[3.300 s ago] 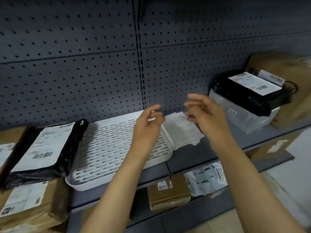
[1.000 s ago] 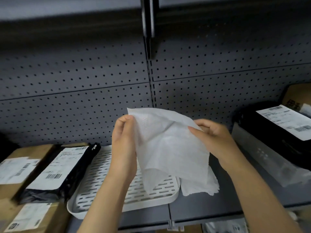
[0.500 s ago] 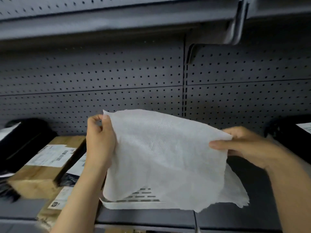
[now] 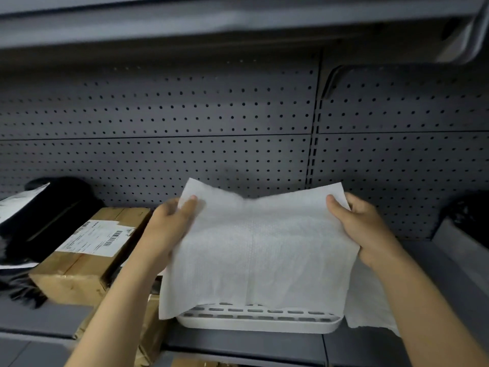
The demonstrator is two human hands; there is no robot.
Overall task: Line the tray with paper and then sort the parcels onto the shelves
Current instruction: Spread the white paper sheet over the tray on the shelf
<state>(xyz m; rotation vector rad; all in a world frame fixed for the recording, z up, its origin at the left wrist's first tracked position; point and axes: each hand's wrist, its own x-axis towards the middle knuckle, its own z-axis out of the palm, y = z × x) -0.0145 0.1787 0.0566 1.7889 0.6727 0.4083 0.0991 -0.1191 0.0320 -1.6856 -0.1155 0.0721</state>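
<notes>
I hold a white paper sheet (image 4: 259,250) spread out in front of me, over the white slotted tray (image 4: 259,320). My left hand (image 4: 169,229) pinches the sheet's top left corner and my right hand (image 4: 362,226) pinches its top right corner. The sheet hangs down and hides most of the tray; only the tray's front rim and a few slots show below it. A brown cardboard parcel (image 4: 87,260) with a white label lies left of the tray. A black bag parcel (image 4: 45,215) with a label lies further left.
More white paper (image 4: 370,311) lies on the grey shelf (image 4: 238,343) right of the tray. A black parcel (image 4: 468,213) sits at the far right. The pegboard wall (image 4: 185,133) stands behind, with an upper shelf (image 4: 211,22) overhead. Another brown parcel (image 4: 150,337) shows below.
The sheet has been lifted off the shelf and opened out flat between both hands. It now hangs lower and squarer over the tray. The view has shifted left.
</notes>
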